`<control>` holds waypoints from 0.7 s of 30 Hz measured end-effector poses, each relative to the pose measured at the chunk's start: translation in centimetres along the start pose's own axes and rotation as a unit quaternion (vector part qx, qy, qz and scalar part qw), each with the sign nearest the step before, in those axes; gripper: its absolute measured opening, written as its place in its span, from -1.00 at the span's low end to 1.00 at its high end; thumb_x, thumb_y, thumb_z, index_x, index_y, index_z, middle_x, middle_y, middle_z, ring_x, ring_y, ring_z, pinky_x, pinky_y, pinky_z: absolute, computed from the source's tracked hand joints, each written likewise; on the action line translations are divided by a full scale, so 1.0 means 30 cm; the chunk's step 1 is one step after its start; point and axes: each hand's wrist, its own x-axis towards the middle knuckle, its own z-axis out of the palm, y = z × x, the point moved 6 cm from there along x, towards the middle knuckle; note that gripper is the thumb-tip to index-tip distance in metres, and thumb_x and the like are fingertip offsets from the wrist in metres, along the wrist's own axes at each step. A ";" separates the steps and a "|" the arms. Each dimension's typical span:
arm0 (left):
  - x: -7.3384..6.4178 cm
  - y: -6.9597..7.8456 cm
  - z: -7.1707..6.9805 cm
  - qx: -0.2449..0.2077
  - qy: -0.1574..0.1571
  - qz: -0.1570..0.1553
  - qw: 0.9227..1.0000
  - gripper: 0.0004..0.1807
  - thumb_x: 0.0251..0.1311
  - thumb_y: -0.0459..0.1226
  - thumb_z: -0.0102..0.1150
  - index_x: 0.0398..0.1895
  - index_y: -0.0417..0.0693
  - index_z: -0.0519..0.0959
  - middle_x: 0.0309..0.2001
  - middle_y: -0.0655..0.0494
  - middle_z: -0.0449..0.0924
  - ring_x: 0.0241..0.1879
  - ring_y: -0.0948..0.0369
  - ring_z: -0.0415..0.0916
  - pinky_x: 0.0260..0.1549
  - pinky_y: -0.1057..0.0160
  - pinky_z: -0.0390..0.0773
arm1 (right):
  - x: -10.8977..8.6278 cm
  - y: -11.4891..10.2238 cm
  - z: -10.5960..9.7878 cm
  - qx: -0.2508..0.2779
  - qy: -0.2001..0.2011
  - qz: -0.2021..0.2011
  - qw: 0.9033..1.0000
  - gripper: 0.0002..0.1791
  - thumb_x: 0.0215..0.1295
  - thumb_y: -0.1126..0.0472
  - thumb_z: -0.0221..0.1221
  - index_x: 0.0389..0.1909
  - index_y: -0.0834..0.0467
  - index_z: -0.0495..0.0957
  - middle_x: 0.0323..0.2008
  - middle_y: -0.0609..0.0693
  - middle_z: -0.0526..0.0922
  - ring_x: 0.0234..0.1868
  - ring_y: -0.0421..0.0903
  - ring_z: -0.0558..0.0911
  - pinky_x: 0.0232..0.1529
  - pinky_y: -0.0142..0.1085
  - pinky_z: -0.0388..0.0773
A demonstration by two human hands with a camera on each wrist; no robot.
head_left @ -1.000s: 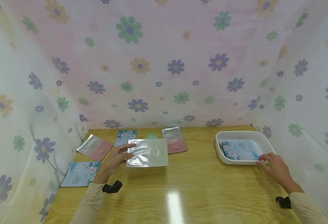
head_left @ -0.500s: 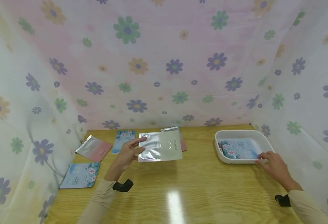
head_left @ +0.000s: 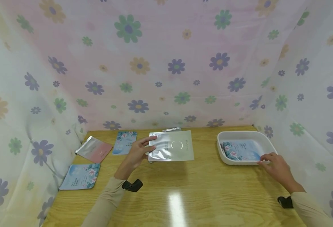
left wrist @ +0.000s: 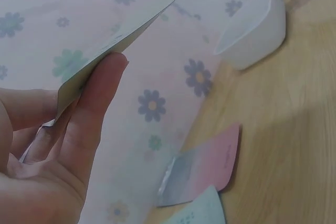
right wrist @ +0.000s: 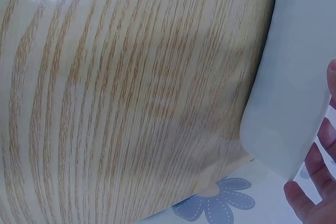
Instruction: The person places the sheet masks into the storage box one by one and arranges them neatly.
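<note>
My left hand [head_left: 138, 153] pinches a silver and pale-green face mask packet [head_left: 179, 145] above the table, thumb on one side and fingers on the other. Edge-on, the same packet [left wrist: 113, 43] shows in the left wrist view. At the right, my right hand [head_left: 278, 170] grips the near right rim of a white plastic bin [head_left: 247, 163]. Its fingers [right wrist: 317, 163] curl over that rim in the right wrist view. Inside the bin lies a blue floral mask packet [head_left: 241, 150], with a darker edge of something under its left side.
Left on the wooden table [head_left: 211, 195] lie a pink and silver packet [head_left: 95, 149] and two blue floral packets, one near [head_left: 79, 176], one far [head_left: 124, 143]. Behind the held packet are another pink packet [left wrist: 215, 166] and a pale-green one [left wrist: 202, 208]. Flowered cloth [head_left: 169, 78] encloses the table.
My left hand has carried the silver and pale-green packet rightward and slightly up, across the pink packet behind it. The right hand keeps its grip on the bin's rim.
</note>
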 end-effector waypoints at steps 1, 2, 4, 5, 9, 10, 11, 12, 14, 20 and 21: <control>0.003 0.001 0.008 0.004 -0.002 0.001 1.000 -0.49 0.22 -0.50 0.12 0.27 -0.24 0.37 0.42 -0.13 0.05 -0.44 0.34 0.53 -0.73 0.42 0.44 | -0.001 0.000 0.000 0.000 0.000 -0.001 1.000 -0.87 0.01 0.22 0.39 -0.49 0.13 0.62 -0.38 0.16 0.55 -0.42 0.11 0.44 -0.51 -0.16 0.28; 0.006 0.002 0.016 0.007 -0.005 0.002 1.000 -0.49 0.22 -0.50 0.12 0.27 -0.25 0.37 0.43 -0.14 0.00 -0.45 0.34 0.53 -0.73 0.43 0.43 | -0.002 0.000 0.001 0.001 0.000 -0.004 1.000 -0.87 0.01 0.22 0.39 -0.48 0.13 0.62 -0.38 0.17 0.55 -0.42 0.11 0.45 -0.51 -0.16 0.29; 0.011 0.001 0.032 0.009 -0.008 0.001 1.000 -0.49 0.22 -0.50 0.12 0.27 -0.24 0.38 0.45 -0.15 -0.06 -0.45 0.35 0.54 -0.73 0.43 0.42 | -0.004 0.000 0.002 0.000 -0.001 -0.005 1.000 -0.88 0.02 0.21 0.39 -0.48 0.13 0.62 -0.37 0.17 0.56 -0.42 0.11 0.45 -0.50 -0.16 0.30; 0.014 0.000 0.040 0.010 -0.009 0.000 1.000 -0.50 0.22 -0.50 0.13 0.26 -0.23 0.39 0.45 -0.16 -0.08 -0.45 0.34 0.55 -0.73 0.43 0.42 | -0.006 0.001 0.003 0.001 -0.002 -0.005 1.000 -0.88 0.03 0.21 0.38 -0.47 0.13 0.62 -0.37 0.17 0.56 -0.41 0.11 0.45 -0.50 -0.16 0.30; 0.026 -0.004 0.076 0.017 -0.020 0.001 1.000 -0.52 0.23 -0.47 0.13 0.25 -0.20 0.41 0.44 -0.10 -0.01 -0.44 0.35 0.53 -0.74 0.44 0.40 | -0.013 0.010 0.001 -0.001 -0.006 0.006 1.000 -0.86 0.04 0.17 0.38 -0.48 0.12 0.62 -0.37 0.16 0.55 -0.43 0.10 0.44 -0.54 -0.20 0.28; 0.030 -0.006 0.084 0.017 -0.022 0.001 1.000 -0.52 0.23 -0.46 0.13 0.25 -0.19 0.42 0.43 -0.08 0.03 -0.44 0.35 0.53 -0.75 0.45 0.39 | -0.014 0.013 0.001 -0.002 -0.006 0.009 1.000 -0.86 0.04 0.16 0.38 -0.48 0.12 0.62 -0.38 0.16 0.55 -0.43 0.09 0.44 -0.54 -0.21 0.27; 0.033 -0.008 0.094 0.018 -0.026 0.002 1.000 -0.53 0.24 -0.46 0.12 0.25 -0.19 0.42 0.42 -0.07 0.06 -0.44 0.35 0.53 -0.75 0.44 0.38 | -0.015 0.016 0.000 -0.004 -0.006 0.011 1.000 -0.85 0.04 0.16 0.38 -0.48 0.12 0.62 -0.38 0.16 0.55 -0.44 0.08 0.43 -0.54 -0.21 0.26; 0.037 -0.010 0.102 0.018 -0.030 0.002 0.999 -0.53 0.24 -0.45 0.12 0.24 -0.19 0.42 0.42 -0.06 0.07 -0.44 0.34 0.53 -0.76 0.44 0.36 | -0.016 0.018 -0.002 -0.005 -0.006 0.012 1.000 -0.85 0.04 0.16 0.38 -0.48 0.12 0.62 -0.38 0.16 0.55 -0.44 0.08 0.43 -0.54 -0.22 0.26; 0.044 -0.014 0.119 0.022 -0.034 0.004 0.999 -0.54 0.25 -0.45 0.12 0.24 -0.19 0.43 0.41 -0.07 0.09 -0.42 0.34 0.54 -0.76 0.43 0.34 | -0.016 0.021 -0.004 -0.007 -0.004 0.014 1.000 -0.85 0.04 0.16 0.38 -0.48 0.11 0.62 -0.38 0.15 0.54 -0.44 0.08 0.43 -0.55 -0.22 0.25; 0.064 -0.028 0.160 0.040 -0.031 0.009 0.999 -0.55 0.23 -0.44 0.14 0.22 -0.14 0.46 0.42 -0.13 0.05 -0.27 0.28 0.57 -0.76 0.41 0.39 | -0.007 0.011 -0.001 0.003 0.013 -0.010 1.000 -0.86 -0.02 0.24 0.40 -0.48 0.15 0.62 -0.38 0.16 0.56 -0.40 0.13 0.46 -0.46 -0.09 0.31; 0.067 -0.030 0.165 0.041 -0.029 0.010 0.999 -0.55 0.23 -0.44 0.15 0.22 -0.14 0.47 0.41 -0.13 0.07 -0.26 0.27 0.57 -0.75 0.41 0.40 | -0.003 0.006 0.000 0.006 0.015 -0.017 1.000 -0.86 -0.03 0.26 0.41 -0.47 0.16 0.62 -0.38 0.16 0.56 -0.40 0.13 0.46 -0.43 -0.06 0.32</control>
